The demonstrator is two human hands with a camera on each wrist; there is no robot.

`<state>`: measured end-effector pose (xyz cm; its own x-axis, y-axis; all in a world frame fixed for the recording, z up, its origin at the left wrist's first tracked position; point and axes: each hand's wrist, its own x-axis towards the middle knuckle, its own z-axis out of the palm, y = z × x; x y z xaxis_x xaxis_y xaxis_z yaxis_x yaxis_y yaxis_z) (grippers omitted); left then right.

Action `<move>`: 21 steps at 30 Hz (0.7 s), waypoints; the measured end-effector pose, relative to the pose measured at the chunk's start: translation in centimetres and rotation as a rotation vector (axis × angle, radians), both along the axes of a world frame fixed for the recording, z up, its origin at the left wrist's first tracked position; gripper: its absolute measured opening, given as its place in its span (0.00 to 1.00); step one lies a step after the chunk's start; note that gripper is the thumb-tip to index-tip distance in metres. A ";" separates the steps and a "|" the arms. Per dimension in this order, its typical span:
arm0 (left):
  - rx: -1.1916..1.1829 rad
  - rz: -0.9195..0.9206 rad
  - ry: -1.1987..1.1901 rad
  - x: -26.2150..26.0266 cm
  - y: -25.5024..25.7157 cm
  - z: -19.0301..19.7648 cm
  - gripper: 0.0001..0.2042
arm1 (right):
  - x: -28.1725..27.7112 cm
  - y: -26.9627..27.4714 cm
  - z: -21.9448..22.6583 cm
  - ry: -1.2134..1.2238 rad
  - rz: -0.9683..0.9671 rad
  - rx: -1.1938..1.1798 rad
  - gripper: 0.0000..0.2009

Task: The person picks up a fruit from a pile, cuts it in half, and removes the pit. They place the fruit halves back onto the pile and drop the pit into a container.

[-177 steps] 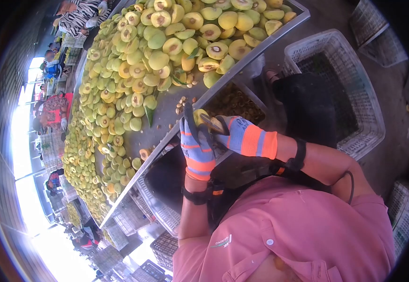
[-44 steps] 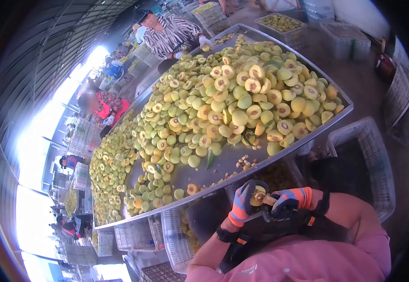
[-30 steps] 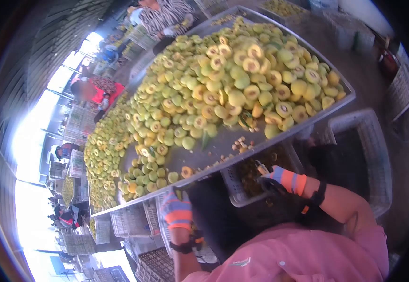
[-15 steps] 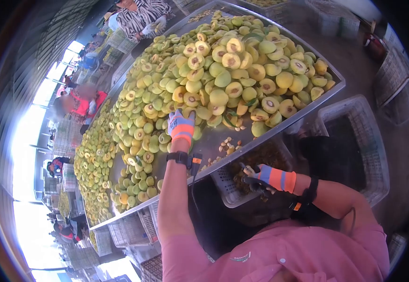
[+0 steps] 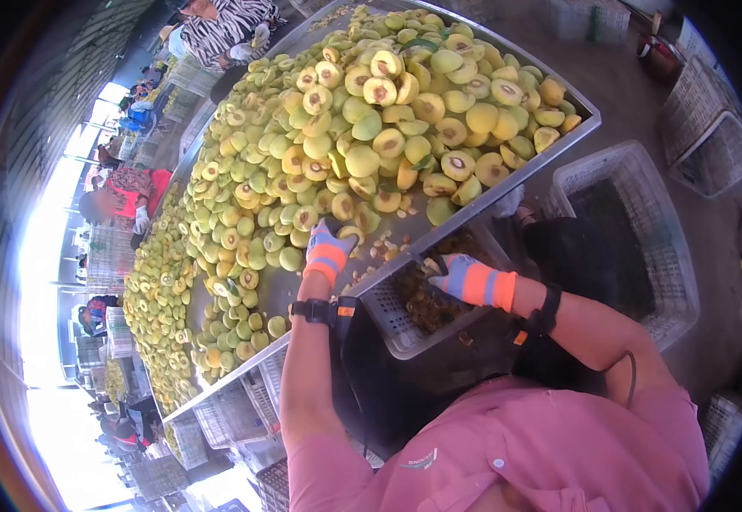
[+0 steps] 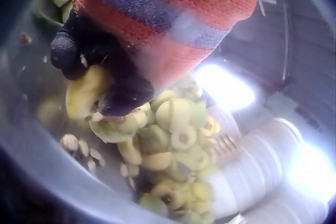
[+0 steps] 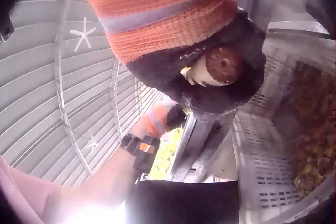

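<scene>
- Half a second before this, your left hand reached far into the pile of fruit halves on the metal table; it then drew back toward the near edge with its fingers curled round one yellow fruit half.
- That half sat in your grip just above the loose pits on the table.
- Your right hand moved up from lower over the white crate of pits, fingers wrapped round a pitting tool's handle.
- I judged the next fruit was picked and ready for pitting.
</scene>
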<state>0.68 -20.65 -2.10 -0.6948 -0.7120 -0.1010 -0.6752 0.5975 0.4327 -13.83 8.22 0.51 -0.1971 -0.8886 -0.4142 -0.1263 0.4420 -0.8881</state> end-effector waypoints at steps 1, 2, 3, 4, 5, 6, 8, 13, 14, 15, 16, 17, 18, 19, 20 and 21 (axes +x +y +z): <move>0.148 0.108 0.111 0.3 1.8 0.7 0.29 | 0.3 -0.2 -1.3 0.037 -0.035 -0.073 0.17; 0.292 0.218 0.224 0.5 3.4 1.4 0.24 | 0.4 -0.3 -2.6 0.077 -0.069 -0.150 0.17; 0.435 0.328 0.339 0.6 4.6 2.0 0.19 | 0.4 -0.1 -2.0 -0.046 -0.078 -0.214 0.17; 0.490 0.250 0.543 1.1 5.1 1.6 0.15 | 0.4 0.2 -0.8 -0.172 -0.086 -0.274 0.17; 0.687 0.251 0.627 1.9 5.5 1.3 0.14 | 0.7 0.5 -0.2 -0.305 -0.096 -0.329 0.17; 0.887 0.254 0.705 2.1 7.4 3.6 0.13 | 0.8 0.1 -1.4 -0.246 -0.110 -0.225 0.17; 1.027 0.321 0.785 1.8 10.6 5.3 0.12 | 0.1 -0.4 -1.4 0.014 -0.058 -0.050 0.17; 0.293 -0.107 0.714 1.5 11.3 0.6 0.15 | 1.6 -1.1 -3.9 -0.064 -0.148 -0.357 0.13; 0.265 -0.120 0.759 1.4 11.5 -0.3 0.14 | 1.6 -0.8 -4.2 -0.093 -0.150 -0.400 0.13; 0.343 -0.099 0.783 1.2 12.1 0.3 0.14 | 1.6 -0.6 -3.0 -0.123 -0.155 -0.445 0.12; 0.421 -0.075 0.809 1.1 12.7 1.0 0.14 | 1.4 -0.5 -2.2 -0.114 -0.149 -0.426 0.12; 0.497 -0.049 0.834 0.8 13.4 1.7 0.14 | 1.1 -0.5 -1.3 -0.102 -0.144 -0.409 0.11; 0.659 0.026 0.865 0.5 14.3 2.8 0.14 | 0.9 -0.7 -1.0 -0.091 -0.139 -0.393 0.11; 0.681 0.034 0.878 0.1 14.7 3.0 0.14 | 0.9 -0.9 -1.1 -0.077 -0.151 -0.425 0.12; 0.702 0.042 0.891 -0.3 15.2 3.2 0.14 | 0.9 -1.0 -1.2 -0.063 -0.160 -0.456 0.12; 0.582 -0.018 0.887 -0.7 15.6 3.1 0.13 | 0.9 -1.2 -1.5 -0.049 -0.168 -0.486 0.13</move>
<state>-0.01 -5.05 0.96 -0.6971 -0.7059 0.1257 0.0298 0.1466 0.9887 -12.92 7.06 -0.98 -0.3442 -0.9385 0.0262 -0.0420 -0.0125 -0.9990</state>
